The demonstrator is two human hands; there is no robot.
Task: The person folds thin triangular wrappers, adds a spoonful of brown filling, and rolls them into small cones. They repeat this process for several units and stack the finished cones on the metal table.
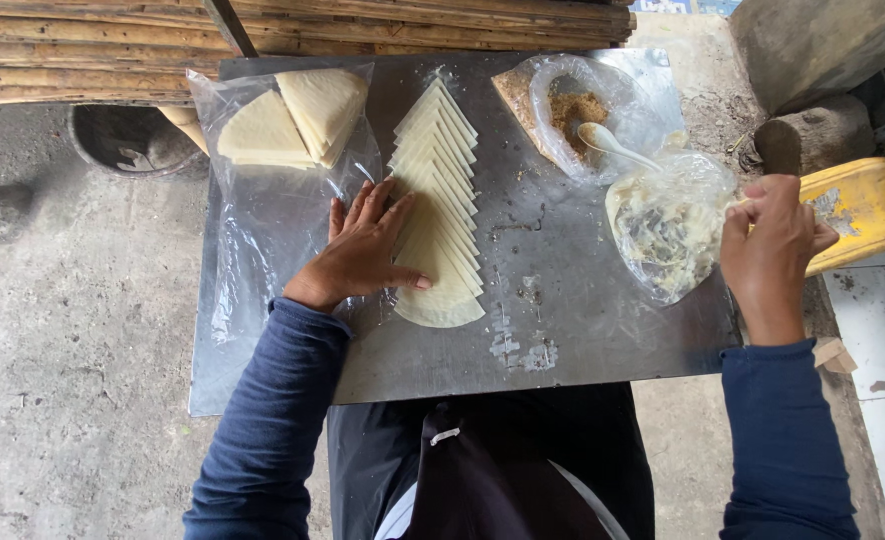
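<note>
Head view shows wrappers (439, 200) fanned out yet unfilled, left hand (363, 250) flat on them, right hand (771, 240) pinching the filling bag (668, 225).

Pale triangular wrappers (438, 215) lie fanned in an overlapping row on the steel surface (563, 330); a clear filling bag (668, 225) slumps open nearby.

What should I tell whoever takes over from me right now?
Left hand: flat, open, pressing the fanned row of wrapper triangles on the metal sheet.
Right hand: pinching the edge of the filling bag.
Spoon sits in the crumb bag; spare wrappers stay bagged at the far left.
Done: wrappers laid out. Left: none shows filling or folding yet.
</note>
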